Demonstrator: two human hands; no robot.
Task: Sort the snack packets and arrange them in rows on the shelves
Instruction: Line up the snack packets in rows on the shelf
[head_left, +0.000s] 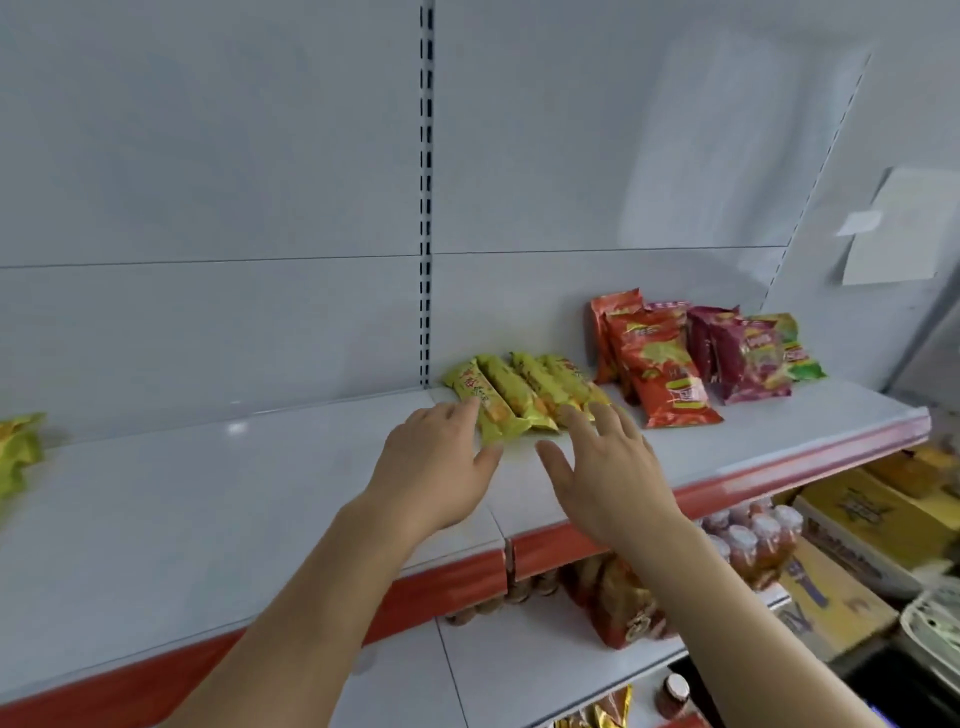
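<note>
Partway through, by the look of the white shelf (260, 483). Sorted by kind already along its back: a row of yellow-green packets (519, 395) lying side by side near the slotted upright (426, 208); just right of them a leaning stack of orange-red packets (654, 374); right of those again, purple packets (748, 358), with a green packet (795, 348) half hidden behind. Rows short and loose rather than squared, the yellow-green ones lying at a slant to the shelf's red front edge.

Left hand (436, 467) spread flat, fingers open, fingertips touching the near end of the leftmost yellow-green packet, gripping nothing. Right hand (608, 467) likewise open and splayed, resting on or just over the right end of the same row; contact there hard to judge, nothing closed upon. Probably squaring up that row.

Left to do, judging from this: one stray yellow-green packet (18, 447) lay at the shelf's far left end, well apart from its row. More snack stock showed on the lower shelf (519, 670) beneath, unsorted as far as could be told.
</note>
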